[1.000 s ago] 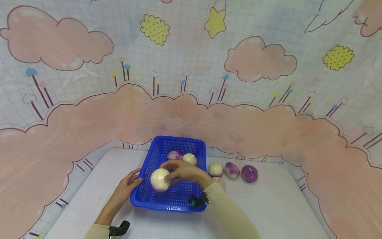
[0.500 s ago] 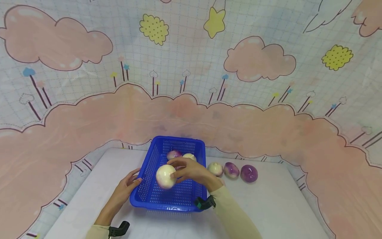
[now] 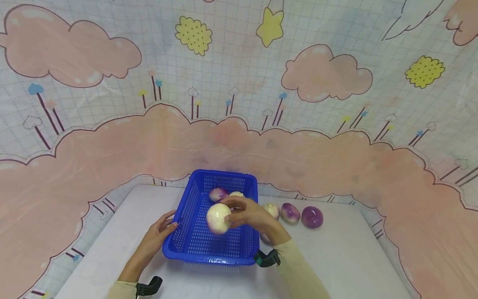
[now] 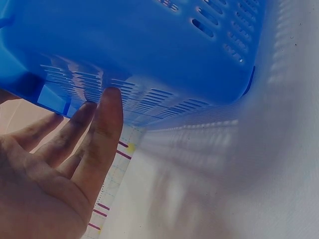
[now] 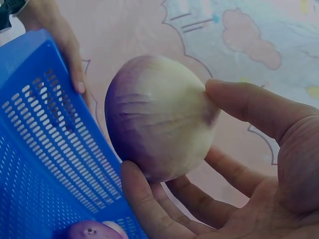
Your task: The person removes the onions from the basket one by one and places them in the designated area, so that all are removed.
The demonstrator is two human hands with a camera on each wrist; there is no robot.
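One turnip, lower centre, pinched by right hand; straight-fingered left hand touched basket; I feared gloss invited slipping

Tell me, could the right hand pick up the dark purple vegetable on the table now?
Probably not yet: the right hand holds a purple-and-white vegetable, though nothing covers the dark purple vegetable.

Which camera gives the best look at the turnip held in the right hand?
The right wrist view: the turnip appears large there, its purple and cream skin and creases clear, with the right hand gripping it. The head view shows it smaller, against the blue basket. The left wrist view does not show it.
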